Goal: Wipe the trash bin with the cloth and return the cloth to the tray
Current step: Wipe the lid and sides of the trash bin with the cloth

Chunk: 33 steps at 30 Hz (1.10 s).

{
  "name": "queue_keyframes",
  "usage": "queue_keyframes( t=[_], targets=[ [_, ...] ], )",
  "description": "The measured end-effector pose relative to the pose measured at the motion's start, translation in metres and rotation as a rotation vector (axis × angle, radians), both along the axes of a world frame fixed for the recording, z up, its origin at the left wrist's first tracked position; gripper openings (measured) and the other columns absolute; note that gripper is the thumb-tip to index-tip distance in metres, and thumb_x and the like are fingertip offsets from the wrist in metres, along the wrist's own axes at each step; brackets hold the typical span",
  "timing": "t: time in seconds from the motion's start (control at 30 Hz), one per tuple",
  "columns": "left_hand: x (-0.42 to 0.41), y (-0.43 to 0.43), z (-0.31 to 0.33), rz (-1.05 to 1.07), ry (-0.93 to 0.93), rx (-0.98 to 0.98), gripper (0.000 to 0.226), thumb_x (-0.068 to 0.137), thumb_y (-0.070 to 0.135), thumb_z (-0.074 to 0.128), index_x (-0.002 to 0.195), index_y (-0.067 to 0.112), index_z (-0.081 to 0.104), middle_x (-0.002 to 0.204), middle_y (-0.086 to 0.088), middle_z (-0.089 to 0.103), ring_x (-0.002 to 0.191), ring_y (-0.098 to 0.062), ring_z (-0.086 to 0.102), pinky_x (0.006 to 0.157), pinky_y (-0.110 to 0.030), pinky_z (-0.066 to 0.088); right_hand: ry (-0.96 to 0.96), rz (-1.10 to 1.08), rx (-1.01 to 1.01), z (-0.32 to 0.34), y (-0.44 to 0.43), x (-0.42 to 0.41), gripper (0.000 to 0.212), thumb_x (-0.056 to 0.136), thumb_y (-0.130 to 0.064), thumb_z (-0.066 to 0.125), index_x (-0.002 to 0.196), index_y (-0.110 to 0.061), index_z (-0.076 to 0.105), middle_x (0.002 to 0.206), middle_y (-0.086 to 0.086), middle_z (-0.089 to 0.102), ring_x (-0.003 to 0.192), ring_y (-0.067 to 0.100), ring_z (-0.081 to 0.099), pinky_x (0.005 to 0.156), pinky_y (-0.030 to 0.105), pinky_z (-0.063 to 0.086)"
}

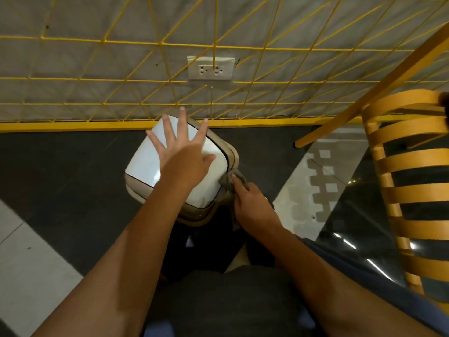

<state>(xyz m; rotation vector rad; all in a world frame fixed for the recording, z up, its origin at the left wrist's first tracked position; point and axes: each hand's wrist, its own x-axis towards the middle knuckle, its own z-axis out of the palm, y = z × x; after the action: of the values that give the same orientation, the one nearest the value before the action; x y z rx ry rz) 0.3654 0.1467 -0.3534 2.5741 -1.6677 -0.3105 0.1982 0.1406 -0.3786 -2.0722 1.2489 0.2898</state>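
We lay our left hand (181, 152) flat, fingers spread, on the glossy white lid of the squarish, beige-rimmed plastic trash bin (143, 164). The bin stands on the dark floor (73, 178), close to the yellow rail (73, 125) along its far edge. Our right hand (252, 205) curls round the crumpled grey cloth (227, 180), pressing it against the bin's right rim, just beside the left thumb.

We seem to stand in a café or lounge: yellow wire grid (160, 44) on a grey wall (73, 18), slatted wooden chair (413, 164), glass-topped bench (352, 215), tiled floor (60, 166).
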Motion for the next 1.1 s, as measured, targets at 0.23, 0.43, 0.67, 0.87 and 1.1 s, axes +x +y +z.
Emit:
queue_keyframes(
  t=[0.23,0.43,0.67,0.87,1.1],
  targets=[
    [0.002,0.001,-0.008,-0.004,-0.015,-0.012,0.066,0.089,0.048,0.049,0.145,0.032,0.02,0.156,-0.013,0.001,0.141,-0.041,-0.003,0.109,-0.061,0.0,0.107,0.049,-0.073,-0.003,-0.013,0.019,0.057,0.098,-0.012,0.031,0.149,-0.014,0.006,0.146,0.019,0.027,0.128,0.034,0.034,0.103,0.043,0.034],
    [-0.002,-0.001,-0.008,0.019,-0.011,0.007,0.066,0.09,0.049,0.048,0.146,0.031,0.017,0.156,-0.015,-0.001,0.141,-0.042,-0.003,0.11,-0.06,0.001,0.13,0.063,-0.095,-0.008,-0.025,0.023,0.059,0.097,-0.01,0.034,0.148,-0.009,0.006,0.148,0.021,0.026,0.13,0.037,0.034,0.105,0.043,0.035],
    [-0.003,0.0,-0.007,0.016,-0.02,0.013,0.068,0.089,0.048,0.05,0.146,0.03,0.019,0.156,-0.016,0.001,0.141,-0.043,-0.001,0.109,-0.061,0.003,0.089,-0.001,-0.043,-0.009,-0.046,0.024,0.058,0.097,-0.013,0.034,0.15,-0.015,0.009,0.151,0.017,0.023,0.135,0.037,0.027,0.11,0.046,0.03],
    [-0.003,-0.001,-0.007,0.021,-0.024,0.034,0.069,0.089,0.049,0.049,0.146,0.031,0.016,0.156,-0.015,-0.002,0.141,-0.042,-0.003,0.11,-0.06,0.003,0.103,0.028,-0.062,-0.007,-0.047,0.018,0.056,0.098,-0.015,0.032,0.149,-0.021,0.011,0.148,0.019,0.027,0.131,0.037,0.032,0.108,0.044,0.034],
    [-0.001,-0.001,-0.005,0.014,-0.007,0.025,0.069,0.088,0.049,0.05,0.146,0.032,0.017,0.156,-0.014,0.0,0.141,-0.041,-0.003,0.11,-0.059,0.002,0.29,0.202,-0.215,-0.001,-0.03,0.015,0.06,0.097,-0.018,0.038,0.149,-0.015,0.008,0.141,0.017,0.034,0.123,0.034,0.039,0.097,0.044,0.04]
  ],
)
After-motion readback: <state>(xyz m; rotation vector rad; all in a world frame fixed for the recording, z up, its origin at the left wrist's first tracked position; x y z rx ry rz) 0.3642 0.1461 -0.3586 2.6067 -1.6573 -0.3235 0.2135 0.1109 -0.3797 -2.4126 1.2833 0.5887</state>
